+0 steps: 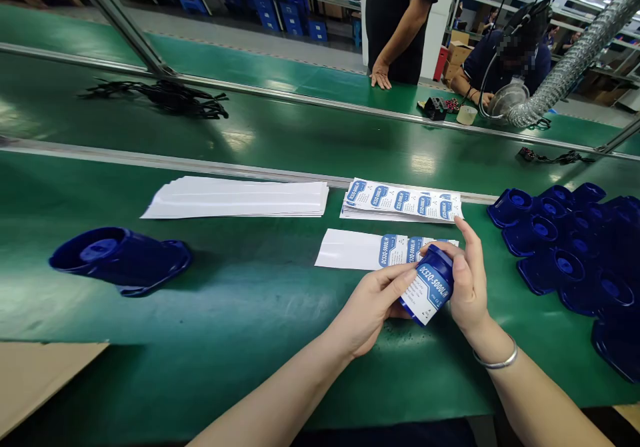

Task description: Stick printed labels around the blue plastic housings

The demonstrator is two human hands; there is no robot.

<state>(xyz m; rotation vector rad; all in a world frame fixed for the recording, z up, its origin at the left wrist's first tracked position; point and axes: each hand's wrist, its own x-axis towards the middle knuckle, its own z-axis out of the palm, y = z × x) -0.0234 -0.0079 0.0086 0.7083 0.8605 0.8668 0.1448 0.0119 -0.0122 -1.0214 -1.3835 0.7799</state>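
Note:
Between my hands is a dark blue plastic housing (447,268), tilted, with a blue-and-white label (425,294) marked DC52Q-5000L/H on its side. My left hand (370,307) grips it from the left, thumb on the label's edge and the other fingers partly hidden behind. My right hand (470,287) is closed around its right side, one finger pointing up and another reaching over the top. Just behind lies a label strip (347,250), bare backing at its left and labels at its right. Farther back is a stack of label sheets (400,200).
White backing strips (240,197) lie in a pile left of the labels. One blue housing (120,257) rests at left; several more (565,264) crowd the right. Cardboard (45,380) covers the near left corner. Beyond a metal rail are black cables (160,97) and two people.

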